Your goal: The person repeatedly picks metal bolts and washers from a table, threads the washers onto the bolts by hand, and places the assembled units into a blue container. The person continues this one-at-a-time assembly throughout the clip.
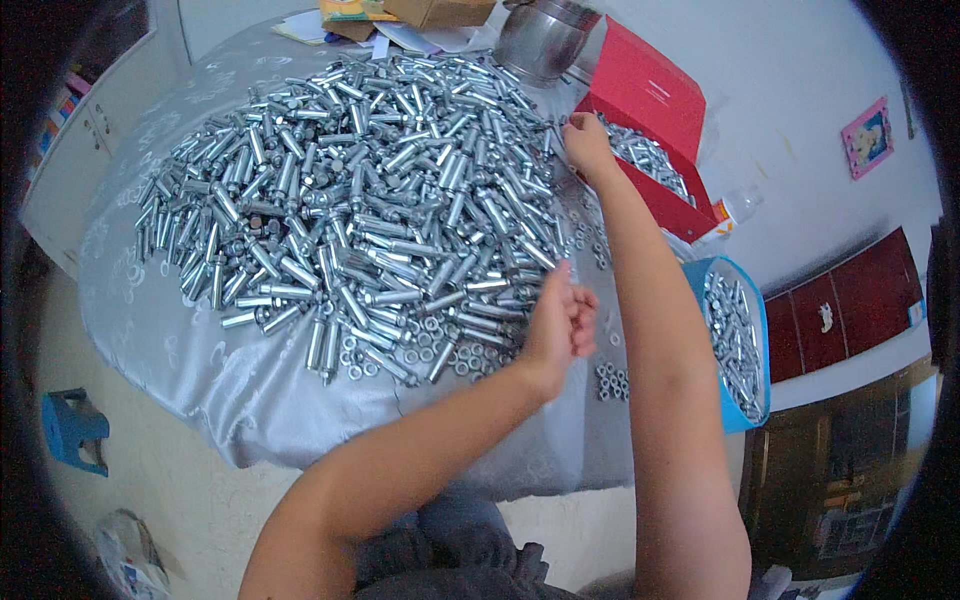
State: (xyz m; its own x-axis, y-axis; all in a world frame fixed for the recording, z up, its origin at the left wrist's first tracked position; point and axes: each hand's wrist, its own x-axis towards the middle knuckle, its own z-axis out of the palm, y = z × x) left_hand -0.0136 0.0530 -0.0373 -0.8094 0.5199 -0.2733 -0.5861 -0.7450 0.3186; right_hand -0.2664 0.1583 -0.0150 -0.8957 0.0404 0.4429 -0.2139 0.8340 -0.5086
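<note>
A large heap of silvery expansion bolts (390, 200) covers most of the cloth-topped table. At the heap's right edge is my left hand (560, 325), its fingers curled in and its thumb pointing up; whatever may be inside the curl is hidden. Farther away, my right hand (588, 145) is closed beside the near left wall of a red box (655, 200). Its fingertips are turned away, so I cannot make out what they hold. Small metal parts (650, 158) fill the box. Loose nuts (612, 382) lie on the cloth near my right forearm.
A blue bin (764, 375) of metal pieces stands right of my right forearm. Behind the heap are a metal pot (540, 42), a cardboard box (440, 12) and papers. A clear bottle (742, 203) sits beyond the red box. A blue stool (75, 432) stands on the floor at left.
</note>
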